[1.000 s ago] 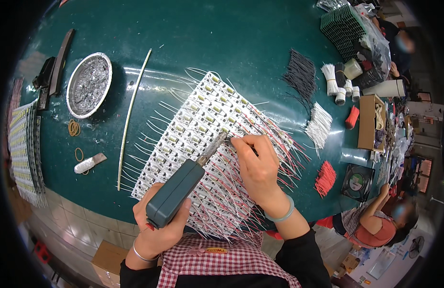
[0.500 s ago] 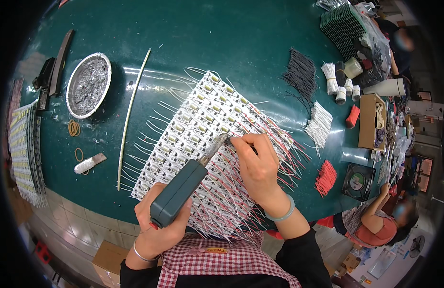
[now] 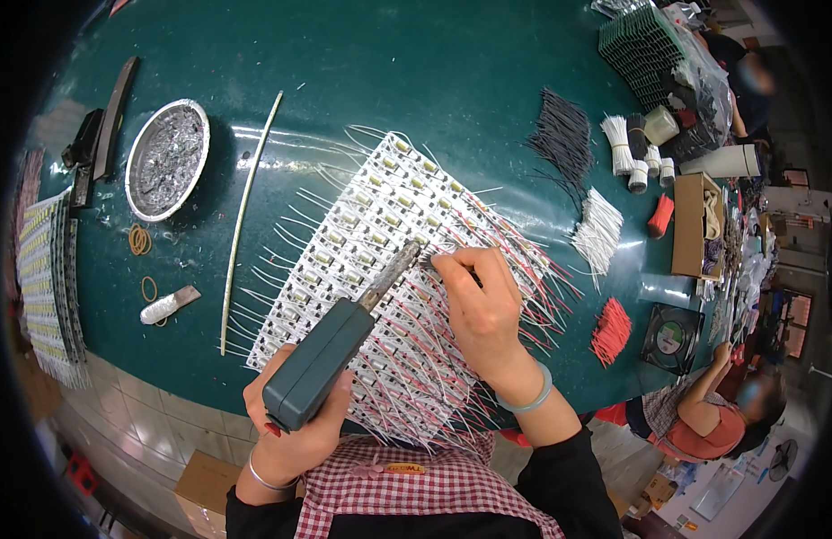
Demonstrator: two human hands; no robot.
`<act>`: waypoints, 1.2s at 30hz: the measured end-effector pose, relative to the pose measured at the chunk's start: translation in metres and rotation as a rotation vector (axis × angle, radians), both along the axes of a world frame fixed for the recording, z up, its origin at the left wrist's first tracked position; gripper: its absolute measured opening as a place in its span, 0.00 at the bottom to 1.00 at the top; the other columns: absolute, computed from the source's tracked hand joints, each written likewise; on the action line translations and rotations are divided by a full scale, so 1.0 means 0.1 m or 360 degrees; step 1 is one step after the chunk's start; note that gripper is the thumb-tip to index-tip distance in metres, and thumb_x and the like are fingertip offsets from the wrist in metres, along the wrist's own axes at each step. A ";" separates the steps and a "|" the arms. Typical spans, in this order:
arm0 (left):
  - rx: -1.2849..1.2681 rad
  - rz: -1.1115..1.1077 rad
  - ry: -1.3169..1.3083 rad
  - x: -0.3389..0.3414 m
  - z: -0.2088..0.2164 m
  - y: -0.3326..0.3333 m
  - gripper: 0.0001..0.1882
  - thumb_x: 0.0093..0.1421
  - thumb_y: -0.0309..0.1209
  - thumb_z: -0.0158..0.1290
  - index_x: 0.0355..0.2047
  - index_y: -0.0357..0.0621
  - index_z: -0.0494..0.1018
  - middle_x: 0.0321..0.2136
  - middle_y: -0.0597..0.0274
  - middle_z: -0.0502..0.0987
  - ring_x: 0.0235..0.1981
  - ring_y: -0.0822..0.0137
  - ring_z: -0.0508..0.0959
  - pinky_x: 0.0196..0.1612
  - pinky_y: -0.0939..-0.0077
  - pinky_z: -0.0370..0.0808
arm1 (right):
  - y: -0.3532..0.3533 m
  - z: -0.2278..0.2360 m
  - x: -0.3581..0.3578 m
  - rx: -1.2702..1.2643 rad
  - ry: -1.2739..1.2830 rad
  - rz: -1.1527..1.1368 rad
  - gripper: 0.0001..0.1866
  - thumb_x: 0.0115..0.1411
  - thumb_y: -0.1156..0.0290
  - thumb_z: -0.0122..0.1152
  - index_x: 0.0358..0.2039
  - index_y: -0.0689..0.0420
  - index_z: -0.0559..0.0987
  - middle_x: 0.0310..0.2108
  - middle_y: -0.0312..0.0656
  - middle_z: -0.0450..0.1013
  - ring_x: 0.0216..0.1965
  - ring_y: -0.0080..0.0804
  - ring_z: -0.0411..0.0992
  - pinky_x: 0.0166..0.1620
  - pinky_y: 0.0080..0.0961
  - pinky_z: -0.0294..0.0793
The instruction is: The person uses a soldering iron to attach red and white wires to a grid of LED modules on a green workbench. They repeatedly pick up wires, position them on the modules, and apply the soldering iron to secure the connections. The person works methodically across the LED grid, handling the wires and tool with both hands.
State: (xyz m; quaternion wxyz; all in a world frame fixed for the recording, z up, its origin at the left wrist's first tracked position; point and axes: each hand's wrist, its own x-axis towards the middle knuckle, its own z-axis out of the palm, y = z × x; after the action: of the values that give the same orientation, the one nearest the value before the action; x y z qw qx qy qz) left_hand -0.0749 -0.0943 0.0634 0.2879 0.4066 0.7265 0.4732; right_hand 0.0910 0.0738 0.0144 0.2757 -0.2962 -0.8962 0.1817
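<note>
My left hand [image 3: 295, 418] is wrapped round the dark green body of a soldering gun [image 3: 317, 364]. Its grey metal tip points away from me and touches or hovers just over the board panel, close to my right fingertips. My right hand [image 3: 483, 301] pinches the end of a thin wire [image 3: 443, 248] above the panel; the fingers partly hide it. Under both hands lies a slanted sheet of small white circuit boards [image 3: 344, 235] in rows. White wires stick out along its left side, and red and white wires cover its right and near parts.
On the green table [image 3: 344, 54] are a round bowl of grey scraps [image 3: 169, 162], a long thin strip [image 3: 251, 220], rubber bands [image 3: 139, 240], and bundles of black wires [image 3: 562, 135], white wires [image 3: 598, 229] and red wires [image 3: 611, 332]. A square fan [image 3: 672, 340] stands right. Another person [image 3: 703, 413] sits beyond.
The soldering gun has shifted slightly left and toward me, its tip drawing back a little from my right fingertips. My right hand stays almost in place.
</note>
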 end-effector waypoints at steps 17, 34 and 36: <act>0.0025 0.0152 -0.0095 -0.03 0.04 -0.09 0.12 0.49 0.20 0.63 0.36 0.29 0.79 0.30 0.52 0.79 0.27 0.66 0.79 0.30 0.77 0.75 | -0.23 0.64 0.19 0.0065 -0.0104 -0.0154 0.21 0.41 0.88 0.59 0.40 0.65 0.80 0.32 0.43 0.71 0.32 0.39 0.68 0.32 0.30 0.69; 0.0037 0.0054 -0.0154 -0.01 -0.03 -0.21 0.11 0.50 0.17 0.62 0.35 0.29 0.77 0.30 0.54 0.79 0.25 0.70 0.77 0.29 0.78 0.72 | -0.25 0.02 -0.04 -0.0016 -0.0042 -0.0064 0.18 0.47 0.83 0.61 0.41 0.61 0.78 0.31 0.43 0.68 0.32 0.39 0.68 0.33 0.31 0.69; 0.0021 0.0051 -0.0169 -0.01 -0.02 -0.23 0.11 0.49 0.17 0.63 0.34 0.30 0.77 0.29 0.54 0.78 0.25 0.70 0.77 0.29 0.78 0.72 | -0.25 0.03 -0.04 -0.0011 -0.0046 -0.0062 0.18 0.46 0.83 0.61 0.40 0.61 0.78 0.31 0.43 0.68 0.32 0.39 0.68 0.33 0.31 0.69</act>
State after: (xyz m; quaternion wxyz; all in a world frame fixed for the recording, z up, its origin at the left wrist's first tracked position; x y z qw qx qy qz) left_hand -0.0762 -0.1170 0.0609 0.3159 0.3709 0.7135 0.5035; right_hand 0.0868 0.0484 0.0169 0.2653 -0.3172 -0.8935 0.1750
